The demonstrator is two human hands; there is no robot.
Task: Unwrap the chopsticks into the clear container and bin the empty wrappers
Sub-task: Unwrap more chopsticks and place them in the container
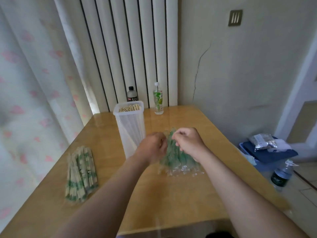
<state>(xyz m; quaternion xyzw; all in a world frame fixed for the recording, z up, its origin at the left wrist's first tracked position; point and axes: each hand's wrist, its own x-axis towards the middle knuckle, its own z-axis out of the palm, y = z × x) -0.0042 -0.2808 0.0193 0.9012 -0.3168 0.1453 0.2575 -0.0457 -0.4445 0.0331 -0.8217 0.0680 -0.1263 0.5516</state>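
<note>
Fingers of the left hand [153, 146] and the right hand [187, 140] are curled, pinching the raised top ends of a heap of clear, green-printed plastic wrappers [178, 162]. The heap lies on the glossy wooden table [171, 203], just right of the tall clear plastic container [131, 127]. Bare wooden chopsticks [129, 107] stand in that container. A flat stack of green-printed wrapped chopsticks [80, 174] waits well apart on the table's left side.

I judge the step to be bunching empties for binning, though I cannot tell whether any of them has sticks inside. The next move calls for a firm gather, then a carry rightwards over the table edge to the blue plastic tub [267, 158] on the floor, likely the bin. That side is open, but the container stands close by the left hand and could be knocked.
</note>
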